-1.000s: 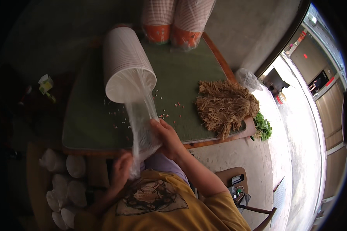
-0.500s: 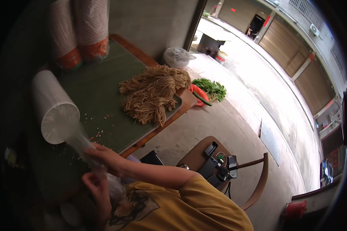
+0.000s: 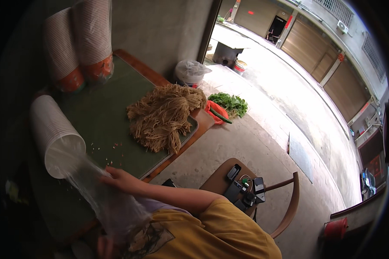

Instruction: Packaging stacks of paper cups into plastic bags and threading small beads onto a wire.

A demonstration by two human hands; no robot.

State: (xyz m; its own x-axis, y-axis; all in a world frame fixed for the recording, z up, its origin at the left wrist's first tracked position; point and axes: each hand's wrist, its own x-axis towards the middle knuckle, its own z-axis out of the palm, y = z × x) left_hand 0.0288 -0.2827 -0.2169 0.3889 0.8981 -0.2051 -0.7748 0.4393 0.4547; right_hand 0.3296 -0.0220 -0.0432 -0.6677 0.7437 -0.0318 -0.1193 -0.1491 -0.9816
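Observation:
A stack of white paper cups [image 3: 58, 129] lies on its side on the green tabletop, its open mouth toward me. From that mouth a clear plastic sleeve [image 3: 93, 190] stretches down toward my body, spread wide and wrinkled. My right hand [image 3: 123, 180] reaches in from the right, and its fingers grip the sleeve's upper edge. Low in the picture, my left hand [image 3: 104, 247] is by the sleeve's lower end, smeared by motion and partly hidden. How its fingers are set does not show.
Two wrapped upright cup stacks [image 3: 93, 43] stand at the table's back. Dried noodles [image 3: 166, 116] lie on the green table [image 3: 101, 112] among scattered crumbs. Beyond are a bagged bucket [image 3: 190, 72], leafy greens [image 3: 229, 103] and a cucumber [image 3: 220, 115]. A chair [image 3: 220, 175] holds electronic devices.
The sleeve, bunched narrow before, is now spread wider. My left hand has moved down, away from my right hand, which still touches the plastic. The whole view has shifted slightly.

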